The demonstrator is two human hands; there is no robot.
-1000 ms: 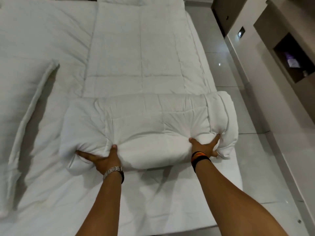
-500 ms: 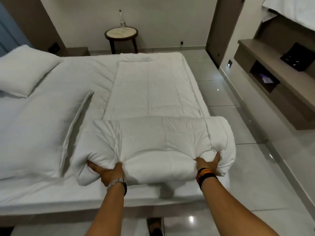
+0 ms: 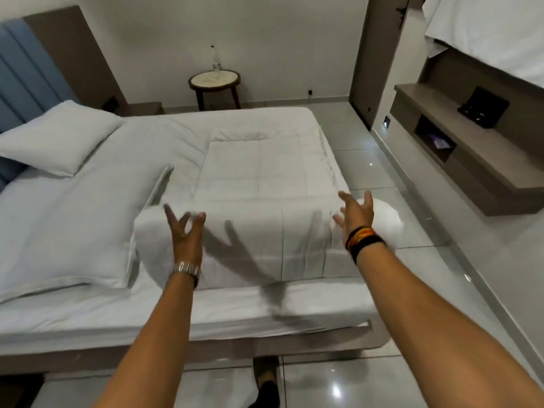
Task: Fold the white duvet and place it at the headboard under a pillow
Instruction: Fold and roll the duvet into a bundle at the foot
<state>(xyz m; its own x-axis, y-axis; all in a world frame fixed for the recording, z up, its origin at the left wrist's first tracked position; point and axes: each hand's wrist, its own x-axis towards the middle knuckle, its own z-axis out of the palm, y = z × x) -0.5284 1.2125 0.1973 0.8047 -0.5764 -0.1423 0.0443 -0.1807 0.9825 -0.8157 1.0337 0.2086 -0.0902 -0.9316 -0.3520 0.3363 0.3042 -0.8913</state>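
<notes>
Showing both hands w/ grip open, fingers spread, holding nothing: left hand (image 3: 185, 231) and right hand (image 3: 354, 213) above the duvet (image 3: 265, 231), folded at the bed's foot end, long axis crosswise; pillow (image 3: 56, 139) lies nearer the left hand.

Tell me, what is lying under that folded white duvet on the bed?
The duvet lies on the bed's white sheet, which shows all around it. Whatever is directly beneath is covered. Both hands hover open above its near fold.
</notes>
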